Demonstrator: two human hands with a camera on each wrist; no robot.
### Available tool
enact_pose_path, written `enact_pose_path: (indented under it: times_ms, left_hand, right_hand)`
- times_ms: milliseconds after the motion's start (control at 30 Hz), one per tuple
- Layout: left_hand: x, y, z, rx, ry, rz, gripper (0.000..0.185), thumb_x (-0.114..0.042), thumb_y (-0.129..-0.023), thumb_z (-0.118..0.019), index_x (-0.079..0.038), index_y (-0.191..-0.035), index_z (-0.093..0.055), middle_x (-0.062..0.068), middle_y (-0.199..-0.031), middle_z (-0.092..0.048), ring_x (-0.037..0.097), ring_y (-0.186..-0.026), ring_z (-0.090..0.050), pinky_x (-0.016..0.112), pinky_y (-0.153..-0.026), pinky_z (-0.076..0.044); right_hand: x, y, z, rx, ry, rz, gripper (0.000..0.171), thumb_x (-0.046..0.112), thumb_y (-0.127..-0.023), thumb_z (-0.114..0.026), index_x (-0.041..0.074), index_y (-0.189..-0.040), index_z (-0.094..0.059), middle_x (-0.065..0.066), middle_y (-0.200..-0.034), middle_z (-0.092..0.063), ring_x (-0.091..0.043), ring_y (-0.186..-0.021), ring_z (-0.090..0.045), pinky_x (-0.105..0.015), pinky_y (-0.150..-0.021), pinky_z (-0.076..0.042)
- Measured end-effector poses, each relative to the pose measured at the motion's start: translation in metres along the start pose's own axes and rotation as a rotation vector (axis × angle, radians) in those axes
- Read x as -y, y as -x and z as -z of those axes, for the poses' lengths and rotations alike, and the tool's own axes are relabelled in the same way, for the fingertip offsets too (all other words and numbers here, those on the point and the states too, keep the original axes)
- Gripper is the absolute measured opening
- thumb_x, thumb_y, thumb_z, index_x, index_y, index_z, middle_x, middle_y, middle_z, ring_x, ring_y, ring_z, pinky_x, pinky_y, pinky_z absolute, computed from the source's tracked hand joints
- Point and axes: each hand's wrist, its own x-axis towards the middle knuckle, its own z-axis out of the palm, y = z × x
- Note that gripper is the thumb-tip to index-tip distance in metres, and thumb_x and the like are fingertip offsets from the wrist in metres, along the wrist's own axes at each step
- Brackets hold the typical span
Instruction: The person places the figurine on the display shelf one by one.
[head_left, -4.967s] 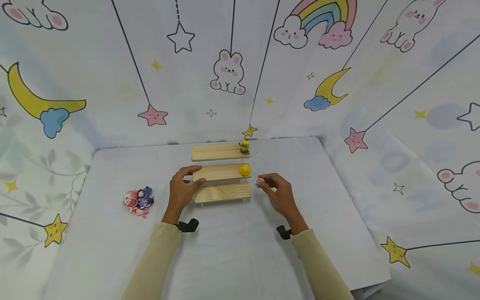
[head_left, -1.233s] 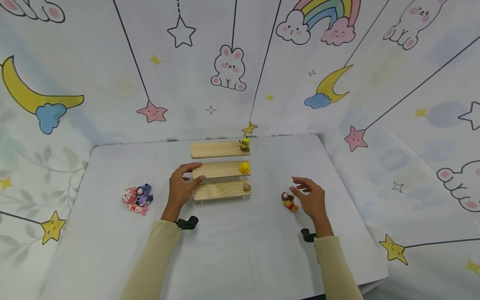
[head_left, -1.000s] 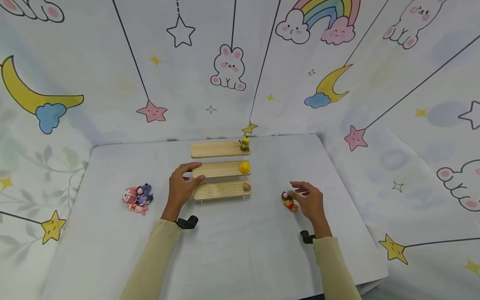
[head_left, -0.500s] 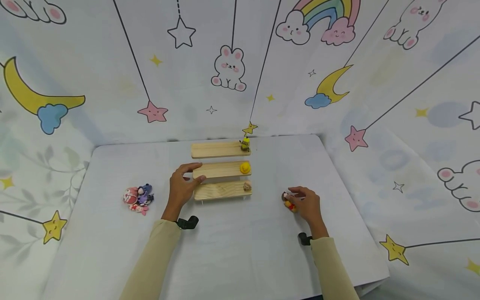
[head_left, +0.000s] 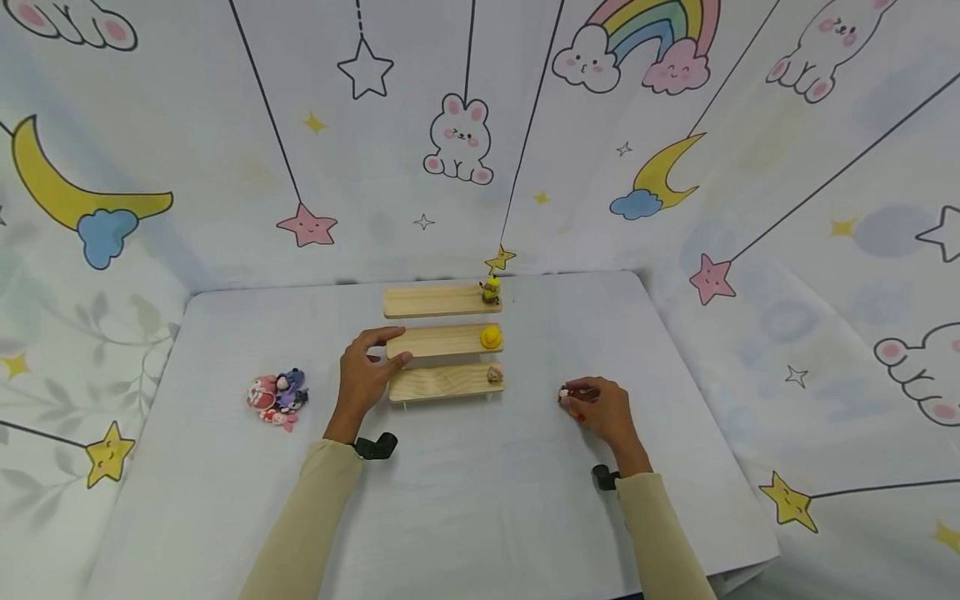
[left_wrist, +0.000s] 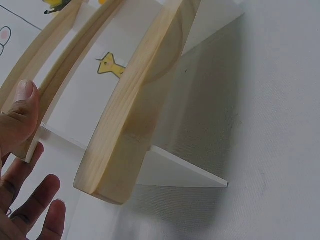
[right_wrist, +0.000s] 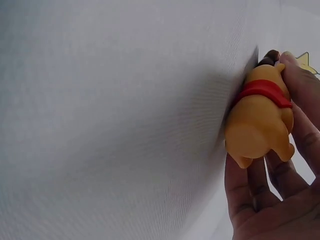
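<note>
Left hand (head_left: 362, 379) grips mid shelf (head_left: 435, 341) at 9 o'clock, right hand (head_left: 602, 408) pinches brown figure (head_left: 564, 394); best lift straight, clear of bear (right_wrist: 257, 117) at 5 o'clock.

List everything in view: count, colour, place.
Tiered wooden shelf: one, pale with white supports, centre.
Standing figurine: one, yellow and olive, rear board's right end.
Round toy: one, bright yellow, middle board's right end.
Small toy: one, beige and brown, front board's right end.
Plump bear figurine: one, orange with red top, right of shelf.
Partly hidden toy: one, dark brown, beside the bear.
Clustered toys: several, pink, purple and black, left of shelf; count unclear.
Flat table: one, white, beneath the shelf.
Printed backdrop: one, mostly white, behind and beside the table.
Left hand: one, gripping middle board's left end.
Right hand: one, at the bear figurine.
Sleeves: two, beige, on the arms.
Wrist devices: two, black, at the wrists.
</note>
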Motion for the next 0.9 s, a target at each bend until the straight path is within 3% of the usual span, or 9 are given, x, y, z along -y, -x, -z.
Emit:
enact_pose_path:
  times_ms: [267, 500, 900]
  left_hand:
    - [0.000, 0.000, 0.001, 0.008, 0.006, 0.012, 0.049, -0.030, -0.088, -0.089, -0.022, -0.134, -0.075, 0.006, -0.142, -0.067, 0.028, -0.127, -0.058, 0.048, -0.101, -0.049]
    - [0.000, 0.000, 0.001, 0.009, 0.007, 0.015, 0.049, -0.032, -0.088, -0.089, -0.023, -0.135, -0.075, 0.005, -0.142, -0.067, 0.027, -0.127, -0.058, 0.047, -0.101, -0.048]
    - [0.000, 0.001, 0.000, 0.006, 0.001, 0.014, 0.051, -0.030, -0.088, -0.089, -0.023, -0.136, -0.074, 0.006, -0.143, -0.067, 0.027, -0.128, -0.058, 0.047, -0.101, -0.047]
  right_hand:
    - [0.006, 0.002, -0.002, -0.036, -0.015, 0.061, 0.026, 0.021, -0.093, -0.085, 0.016, -0.118, -0.080, -0.009, -0.118, -0.075, -0.026, -0.107, -0.070, -0.038, -0.092, -0.056]
    - [0.012, -0.001, -0.002, -0.071, -0.132, 0.117, 0.026, 0.022, -0.091, -0.087, 0.018, -0.115, -0.077, -0.003, -0.119, -0.075, -0.021, -0.107, -0.073, -0.015, -0.085, -0.055]
    - [0.024, -0.005, 0.000, -0.101, -0.204, 0.184, 0.028, 0.021, -0.090, -0.088, 0.019, -0.116, -0.080, -0.004, -0.115, -0.071, -0.020, -0.105, -0.071, -0.012, -0.089, -0.054]
